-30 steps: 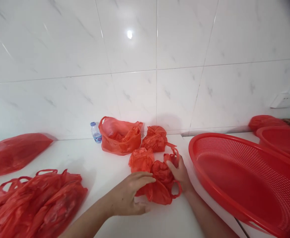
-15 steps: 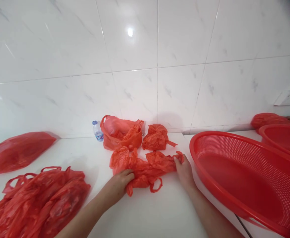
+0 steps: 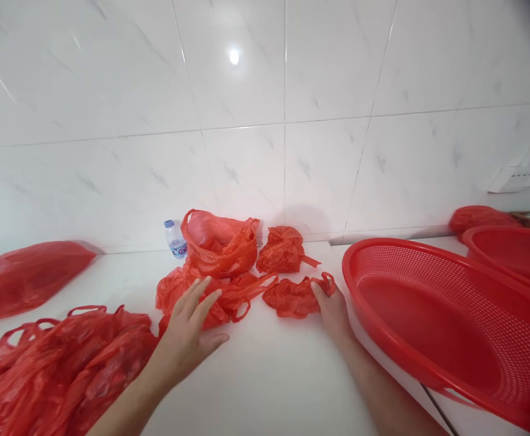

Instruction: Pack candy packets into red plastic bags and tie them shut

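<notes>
My right hand (image 3: 333, 303) pinches the handle end of a crumpled red plastic bag (image 3: 292, 297), which rests on the white table. Fingers spread, my left hand (image 3: 192, 330) is raised over or against another rumpled red plastic bag (image 3: 174, 287); whether it touches cannot be told. That bag's handle loops stretch toward the right, with a gap between them and the bag in my right hand. Just behind, an upright red bag (image 3: 222, 257) stands with its mouth open and more red plastic inside. Beside it sits a bunched red bag (image 3: 281, 251).
A heap of red plastic bags (image 3: 69, 375) covers the front left, and a filled red bag (image 3: 33, 278) lies behind it. The small water bottle (image 3: 175, 241) stands against the tiled wall. To the right are a large red basket (image 3: 383, 363) and a second red basket (image 3: 469, 237).
The bags between my hands have come apart. My left hand has opened and moved left with its bag pushed that way; my right hand keeps hold of the other one.
</notes>
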`<state>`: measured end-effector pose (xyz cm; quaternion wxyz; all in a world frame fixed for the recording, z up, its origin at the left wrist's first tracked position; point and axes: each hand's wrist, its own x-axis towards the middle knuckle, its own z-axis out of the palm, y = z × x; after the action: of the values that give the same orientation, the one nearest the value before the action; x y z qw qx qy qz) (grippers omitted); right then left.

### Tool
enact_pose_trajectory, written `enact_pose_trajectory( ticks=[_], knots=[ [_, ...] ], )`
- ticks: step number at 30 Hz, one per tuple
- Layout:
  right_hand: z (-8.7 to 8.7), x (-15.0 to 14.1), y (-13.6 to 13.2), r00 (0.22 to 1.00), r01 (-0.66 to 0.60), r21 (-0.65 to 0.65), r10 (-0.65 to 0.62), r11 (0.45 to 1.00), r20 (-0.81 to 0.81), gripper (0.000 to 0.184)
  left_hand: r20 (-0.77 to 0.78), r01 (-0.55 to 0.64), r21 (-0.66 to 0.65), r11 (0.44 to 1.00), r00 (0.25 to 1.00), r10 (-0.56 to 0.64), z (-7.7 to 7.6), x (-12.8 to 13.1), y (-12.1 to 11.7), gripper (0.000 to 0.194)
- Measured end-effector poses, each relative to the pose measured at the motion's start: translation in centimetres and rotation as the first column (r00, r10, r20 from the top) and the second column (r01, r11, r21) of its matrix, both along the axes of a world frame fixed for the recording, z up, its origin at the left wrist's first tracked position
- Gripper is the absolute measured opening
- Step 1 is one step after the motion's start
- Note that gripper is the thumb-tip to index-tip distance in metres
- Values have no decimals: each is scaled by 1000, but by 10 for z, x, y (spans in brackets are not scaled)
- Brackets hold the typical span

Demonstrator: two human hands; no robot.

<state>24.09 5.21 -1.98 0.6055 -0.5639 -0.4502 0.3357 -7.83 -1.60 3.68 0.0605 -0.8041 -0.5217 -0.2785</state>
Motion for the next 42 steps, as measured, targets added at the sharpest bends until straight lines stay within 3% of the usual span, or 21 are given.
enact_pose_trajectory(
  ticks=[2, 3, 5, 7, 10, 13, 15, 17, 19, 21, 25, 28, 30, 34, 38, 42],
  knots=[
    [1, -4, -4, 999, 25, 13, -26, 1000, 34, 55, 119, 189, 24, 982, 974, -191, 3, 27, -10, 51],
    [2, -7, -7, 997, 38, 21, -40, 999, 73, 52, 187, 273, -23, 962, 946, -264, 2, 42, -13, 43],
    [5, -14, -17, 980, 45, 51, -53, 998, 190, 41, 362, 376, -173, 910, 884, -296, -4, 73, -10, 30],
    [9, -24, -30, 943, -11, 132, -33, 991, 330, 28, 575, 360, -321, 876, 809, -122, -15, 100, 0, 33],
    [13, -41, -46, 841, -260, 324, 48, 910, 539, 12, 849, 449, -437, 780, 492, 193, -29, 125, 20, 50],
    [12, -54, -53, 730, -473, 396, 98, 787, 677, 18, 921, 622, -379, 685, 177, 348, -36, 129, 36, 54],
    [10, -58, -52, 691, -511, 384, 102, 769, 715, 25, 913, 714, -304, 631, 30, 406, -40, 126, 42, 51],
    [8, -58, -49, 664, -520, 357, 105, 776, 740, 29, 894, 772, -241, 588, -59, 444, -42, 123, 45, 41],
    [6, -57, -47, 639, -532, 327, 117, 781, 760, 30, 887, 785, -207, 584, -101, 450, -44, 122, 47, 28],
    [5, -56, -46, 607, -540, 288, 130, 791, 784, 28, 887, 761, -190, 620, -138, 442, -46, 120, 50, 21],
    [4, -45, -38, 526, -465, 214, 74, 859, 847, 16, 864, 647, -140, 749, -290, 412, -50, 107, 61, 14],
    [3, -30, -27, 466, -351, 180, 5, 919, 885, 19, 832, 542, -118, 832, -404, 381, -52, 91, 69, 9],
    [5, -21, -21, 422, -276, 167, -37, 946, 906, 21, 818, 513, -108, 852, -441, 369, -51, 83, 71, 6],
    [12, -12, -21, 369, -159, 211, -140, 964, 919, 17, 810, 539, -77, 839, -457, 368, -48, 82, 70, 12],
    [15, -9, -27, 430, -103, 242, -177, 965, 885, 22, 810, 549, -42, 835, -470, 350, -48, 82, 69, 18],
    [15, -4, -28, 615, -31, 312, -228, 950, 754, 32, 820, 567, -39, 823, -453, 351, -52, 82, 68, 22]
  ],
)
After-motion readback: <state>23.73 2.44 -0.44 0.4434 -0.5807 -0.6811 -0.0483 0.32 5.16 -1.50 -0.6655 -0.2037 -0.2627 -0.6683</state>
